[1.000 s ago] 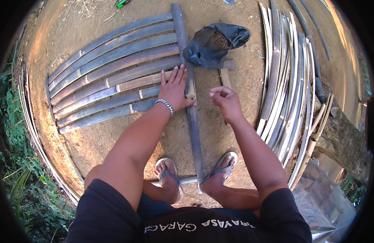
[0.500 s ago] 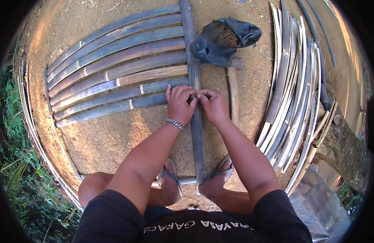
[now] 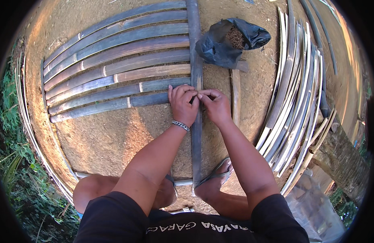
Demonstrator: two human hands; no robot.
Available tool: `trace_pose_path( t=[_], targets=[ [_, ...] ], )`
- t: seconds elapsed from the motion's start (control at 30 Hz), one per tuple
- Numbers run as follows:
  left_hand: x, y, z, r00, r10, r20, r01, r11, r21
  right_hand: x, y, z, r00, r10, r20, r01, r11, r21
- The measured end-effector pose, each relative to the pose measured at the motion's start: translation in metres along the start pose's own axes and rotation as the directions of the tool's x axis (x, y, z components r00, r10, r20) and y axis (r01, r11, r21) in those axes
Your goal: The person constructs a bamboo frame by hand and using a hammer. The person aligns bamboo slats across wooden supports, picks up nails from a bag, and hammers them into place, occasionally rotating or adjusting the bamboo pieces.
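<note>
Long, dark-grey bamboo pole (image 3: 196,133) lying on bare earth (image 3: 102,146). Left hand (image 3: 184,105) and right hand (image 3: 216,107) over it, fingers curled, tips close together; whether pinching anything, cannot tell. Flat grey-brown bamboo slats (image 3: 154,59) left; black plastic bag (image 3: 213,46) right.

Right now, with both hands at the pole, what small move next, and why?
Perhaps brace the pole with your left hand: it and your right hand are close together there, beside the nearest slat, and any slip could upset such fine work.
</note>
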State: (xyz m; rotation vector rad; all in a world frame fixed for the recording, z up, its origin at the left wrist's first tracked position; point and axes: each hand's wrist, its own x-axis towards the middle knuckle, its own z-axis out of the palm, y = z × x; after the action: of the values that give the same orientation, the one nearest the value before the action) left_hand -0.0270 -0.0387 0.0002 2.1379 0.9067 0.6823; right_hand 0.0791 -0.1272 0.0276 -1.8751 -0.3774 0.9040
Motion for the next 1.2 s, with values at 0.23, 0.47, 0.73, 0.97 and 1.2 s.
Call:
trace_pose_path(
  t=[0.23, 0.47, 0.73, 0.97, 1.2],
  targets=[
    [-0.002, -0.001, 0.001, 1.000, 0.007, -0.012, -0.008, 1.000, -0.027, -0.012, 0.005, 0.007, 0.992, -0.077, -0.097, 0.071, 0.995, -0.065],
    [-0.002, -0.009, -0.004, 0.998, 0.044, 0.037, -0.042, 0.997, -0.071, -0.009, 0.007, 0.010, 0.992, -0.008, -0.130, 0.007, 1.000, -0.002],
    [-0.006, -0.013, -0.009, 0.999, 0.022, 0.042, -0.017, 0.994, -0.112, -0.010, -0.001, 0.009, 0.989, 0.132, -0.067, -0.126, 0.989, 0.079],
    [-0.005, -0.011, -0.009, 0.999, 0.009, 0.033, -0.005, 0.992, -0.128, -0.011, 0.004, 0.012, 0.991, 0.106, -0.086, -0.095, 0.987, 0.126],
    [0.001, -0.007, -0.010, 0.999, 0.013, 0.049, -0.009, 0.997, -0.078, -0.012, 0.002, 0.012, 0.990, 0.002, -0.140, -0.011, 0.998, -0.067]
  ],
)
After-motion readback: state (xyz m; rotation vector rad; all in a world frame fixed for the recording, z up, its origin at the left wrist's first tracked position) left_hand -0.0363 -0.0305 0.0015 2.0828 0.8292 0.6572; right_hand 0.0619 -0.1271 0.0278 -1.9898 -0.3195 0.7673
